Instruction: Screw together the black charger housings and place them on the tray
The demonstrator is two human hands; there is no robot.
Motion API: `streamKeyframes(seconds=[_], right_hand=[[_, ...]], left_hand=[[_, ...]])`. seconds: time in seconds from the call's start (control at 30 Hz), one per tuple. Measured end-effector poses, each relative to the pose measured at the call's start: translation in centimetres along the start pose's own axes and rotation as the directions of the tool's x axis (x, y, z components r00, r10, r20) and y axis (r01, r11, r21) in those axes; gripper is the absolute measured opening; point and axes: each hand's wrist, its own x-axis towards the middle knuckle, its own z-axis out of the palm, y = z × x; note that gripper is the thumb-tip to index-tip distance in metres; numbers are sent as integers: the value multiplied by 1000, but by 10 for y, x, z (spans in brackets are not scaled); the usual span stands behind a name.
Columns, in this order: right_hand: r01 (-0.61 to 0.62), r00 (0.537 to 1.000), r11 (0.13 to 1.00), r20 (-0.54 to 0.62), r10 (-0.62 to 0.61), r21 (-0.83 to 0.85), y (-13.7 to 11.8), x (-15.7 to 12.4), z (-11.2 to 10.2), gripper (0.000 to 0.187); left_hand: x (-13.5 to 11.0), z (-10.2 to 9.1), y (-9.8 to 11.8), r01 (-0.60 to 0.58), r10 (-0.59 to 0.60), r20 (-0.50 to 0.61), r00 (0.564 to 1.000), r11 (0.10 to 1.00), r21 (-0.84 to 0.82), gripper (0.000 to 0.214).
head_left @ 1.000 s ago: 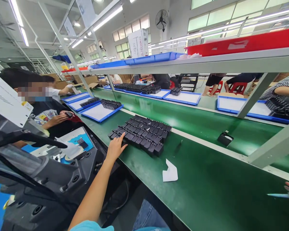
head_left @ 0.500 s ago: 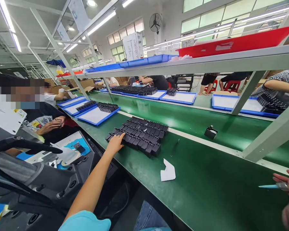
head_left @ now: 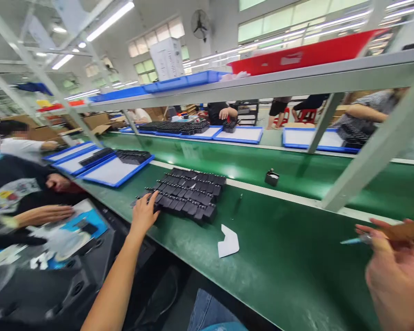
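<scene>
My left hand (head_left: 144, 214) reaches out over the green bench (head_left: 283, 257) and rests its fingers on the near left corner of a block of several small black parts (head_left: 188, 193) laid in rows. Whether the fingers grip one of them is hidden. My right hand (head_left: 396, 271) is close to the camera at the lower right, blurred, its fingers pinched on a thin light-blue tool (head_left: 357, 239) that points left. A white scrap of paper (head_left: 228, 241) lies on the bench between the two hands.
A single black part (head_left: 272, 177) sits on the green conveyor strip behind. Blue trays (head_left: 110, 171) with more black parts lie to the left and on the far side. A person's hands (head_left: 50, 214) work at the left. Slanted grey frame posts (head_left: 372, 151) stand at the right.
The view has swung right and blurred. My right hand has come up into view at the lower right with the thin tool. My left hand stays on the corner of the black parts.
</scene>
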Motion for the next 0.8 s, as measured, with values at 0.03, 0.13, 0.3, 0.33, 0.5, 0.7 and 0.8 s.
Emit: streamKeyframes(seconds=[0.03, 0.13, 0.3, 0.33, 0.5, 0.7, 0.8], right_hand=[[44, 998, 999, 51, -43, -26, -6, -6, 3, 66], [73, 994, 995, 91, -67, -67, -17, -15, 9, 59], [105, 990, 986, 109, -91, -129, -18, -16, 7, 52], [112, 989, 984, 110, -98, -137, -18, -16, 6, 50], [131, 986, 983, 123, -116, -125, -14, -15, 4, 48], [114, 982, 987, 163, -94, -115, -9, -14, 1, 42], [92, 983, 991, 170, -74, -100, -11, -16, 2, 42]], left_hand=[[2, -5, 5, 12, -13, -28, 1000, 999, -41, 63], [13, -27, 39, -59, 8, -169, 986, 952, -301, 49], [39, -57, 178, -193, 282, -3, 959, 649, -736, 24], [47, -54, 212, -209, 372, 30, 928, 585, -784, 22], [97, -6, 355, -94, 406, 171, 898, 556, -826, 65], [134, 27, 408, 68, 299, 305, 904, 604, -794, 78], [137, 29, 402, 107, 297, 356, 886, 616, -781, 68]])
